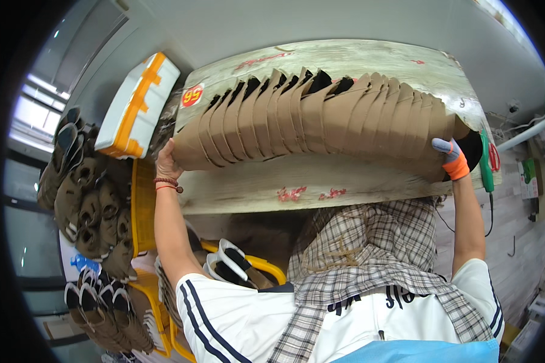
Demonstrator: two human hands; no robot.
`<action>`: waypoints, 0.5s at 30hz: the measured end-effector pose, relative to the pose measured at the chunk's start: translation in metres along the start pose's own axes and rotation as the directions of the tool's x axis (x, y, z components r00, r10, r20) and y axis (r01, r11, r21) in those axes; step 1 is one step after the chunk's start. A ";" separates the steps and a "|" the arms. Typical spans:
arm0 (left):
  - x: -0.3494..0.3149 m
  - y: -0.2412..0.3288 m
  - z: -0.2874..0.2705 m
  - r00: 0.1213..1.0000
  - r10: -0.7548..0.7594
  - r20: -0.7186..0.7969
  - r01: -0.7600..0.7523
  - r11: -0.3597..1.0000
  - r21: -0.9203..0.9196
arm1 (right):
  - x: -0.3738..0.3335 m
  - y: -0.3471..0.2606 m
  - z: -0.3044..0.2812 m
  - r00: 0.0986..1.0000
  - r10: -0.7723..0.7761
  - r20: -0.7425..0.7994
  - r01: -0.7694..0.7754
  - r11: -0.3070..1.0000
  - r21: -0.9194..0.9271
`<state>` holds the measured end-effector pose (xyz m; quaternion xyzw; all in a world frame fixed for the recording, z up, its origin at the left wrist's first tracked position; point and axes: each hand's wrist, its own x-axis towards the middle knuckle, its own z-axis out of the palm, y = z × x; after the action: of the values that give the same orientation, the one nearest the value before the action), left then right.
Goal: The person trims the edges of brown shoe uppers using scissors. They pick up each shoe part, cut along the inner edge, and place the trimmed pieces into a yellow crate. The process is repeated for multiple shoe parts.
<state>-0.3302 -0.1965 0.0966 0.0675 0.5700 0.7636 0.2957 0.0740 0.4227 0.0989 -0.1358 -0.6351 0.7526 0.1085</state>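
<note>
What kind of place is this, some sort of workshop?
Most likely a shoe factory or workshop. Both hands, left hand and right hand, press a long row of tan shoe uppers together on a worn worktable, and more brown uppers are stacked beside yellow crates.

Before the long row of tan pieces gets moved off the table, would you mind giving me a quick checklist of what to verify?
1. Left hand presses the left end of the row of tan pieces: ok.
2. Right hand, with orange fingertip covers, braces the right end: ok.
3. Pieces overlap evenly, none fallen out: ok.
4. Row lies fully on the table: ok.
5. Green tool near the right hand, clearance: cannot tell.
</note>
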 end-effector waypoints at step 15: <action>-0.011 -0.005 0.121 0.996 0.072 0.047 -0.064 0.985 -0.159 | 0.009 -0.022 -0.026 0.997 0.068 0.043 -0.081 0.878 0.471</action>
<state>-0.2664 -0.1010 0.1354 0.0834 0.4972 0.8139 0.2888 0.0748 0.4538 0.1159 -0.1202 -0.4283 0.8899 0.1013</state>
